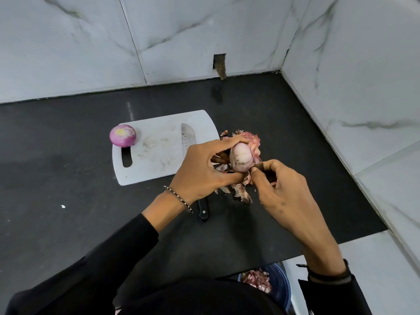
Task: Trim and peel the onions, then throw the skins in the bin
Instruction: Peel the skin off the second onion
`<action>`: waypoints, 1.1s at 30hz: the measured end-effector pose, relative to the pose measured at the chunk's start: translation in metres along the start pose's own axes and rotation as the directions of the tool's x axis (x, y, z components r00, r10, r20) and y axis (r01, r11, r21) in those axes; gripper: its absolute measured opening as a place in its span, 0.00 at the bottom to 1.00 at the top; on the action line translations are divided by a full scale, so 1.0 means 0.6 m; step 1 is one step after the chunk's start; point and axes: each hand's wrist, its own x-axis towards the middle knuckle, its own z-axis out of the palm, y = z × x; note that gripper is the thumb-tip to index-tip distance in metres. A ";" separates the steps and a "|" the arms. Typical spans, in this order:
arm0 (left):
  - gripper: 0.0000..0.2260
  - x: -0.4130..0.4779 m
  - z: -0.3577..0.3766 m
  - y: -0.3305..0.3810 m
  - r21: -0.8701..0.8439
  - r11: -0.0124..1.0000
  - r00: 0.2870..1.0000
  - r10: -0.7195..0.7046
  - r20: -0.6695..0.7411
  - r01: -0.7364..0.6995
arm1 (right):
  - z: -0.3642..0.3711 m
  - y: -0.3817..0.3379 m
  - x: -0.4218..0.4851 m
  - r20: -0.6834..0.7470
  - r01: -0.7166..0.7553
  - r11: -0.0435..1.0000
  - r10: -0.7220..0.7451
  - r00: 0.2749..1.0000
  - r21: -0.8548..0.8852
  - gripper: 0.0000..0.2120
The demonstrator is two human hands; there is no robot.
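Your left hand [204,171] grips the pale onion [241,159], fingers curled round it, just above the bench [68,178]. Your right hand [284,192] pinches at the pale onion's lower edge with thumb and forefinger. Loose skins [253,140] lie heaped on the bench beneath and behind both hands. A purple onion [123,135] sits on the left corner of the cutting board [156,160]. The knife [188,137] lies with its blade on the board. Below the bench edge, a blue bin [278,285] holds more skins.
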 end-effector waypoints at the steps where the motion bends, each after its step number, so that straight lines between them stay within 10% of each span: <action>1: 0.28 0.000 0.000 0.001 0.012 1.000 1.000 0.002 -0.003 -0.002 | -0.003 0.000 0.001 0.011 -0.020 1.000 0.020 1.000 0.022 0.06; 17: 0.29 0.000 0.008 -0.030 0.346 0.937 0.997 -0.066 0.041 0.048 | -0.012 0.001 0.004 0.074 -0.123 0.701 0.100 0.992 0.702 0.13; 25: 0.27 -0.006 -0.007 -0.015 -0.172 0.948 0.959 -0.243 0.147 0.267 | 0.007 0.063 0.018 -0.195 -0.119 0.981 0.148 0.970 0.151 0.07; 33: 0.28 -0.011 -0.021 -0.013 -0.390 0.878 0.957 -0.221 0.189 0.279 | 0.013 0.071 0.013 -0.340 0.060 0.998 -0.060 0.938 -0.012 0.05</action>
